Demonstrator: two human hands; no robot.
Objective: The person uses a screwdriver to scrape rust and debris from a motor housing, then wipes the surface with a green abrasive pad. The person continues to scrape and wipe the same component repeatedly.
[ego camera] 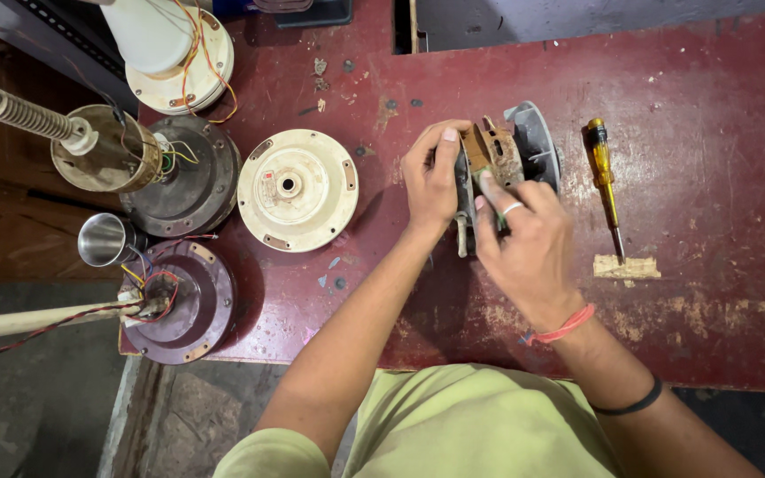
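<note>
From the head camera, both hands meet over a worn, dark red worktop (710,265) with chipped paint. The left hand (431,177) clasps the left side of a small rusty motor (493,155), its fingers curled over the top edge. The right hand (524,239), with a ring on one finger and an orange thread at the wrist, grips the near side of the same motor, its fingers pressed against the rusted metal. The motor stands on the worktop roughly at the middle, and a grey plastic housing (537,137) is attached on its far right side.

Just right of the motor, apart from both hands, lies a yellow-handled screwdriver (602,177), its tip pointing towards the near edge. A small scrap of wood (628,266) lies just beside that tip.

Left of the hands sits a cream, round fan motor cover (297,188), lying flat. Farther left a dark grey fan motor (189,177) stands with loose coloured wires and a rusty canopy cup (108,150) on a rod. Near the left corner rests a maroon fan motor (189,301) with red wires, and a shiny steel cup (106,239) is beside it. At the far left edge stands a white fan motor (179,53), also wired.
</note>
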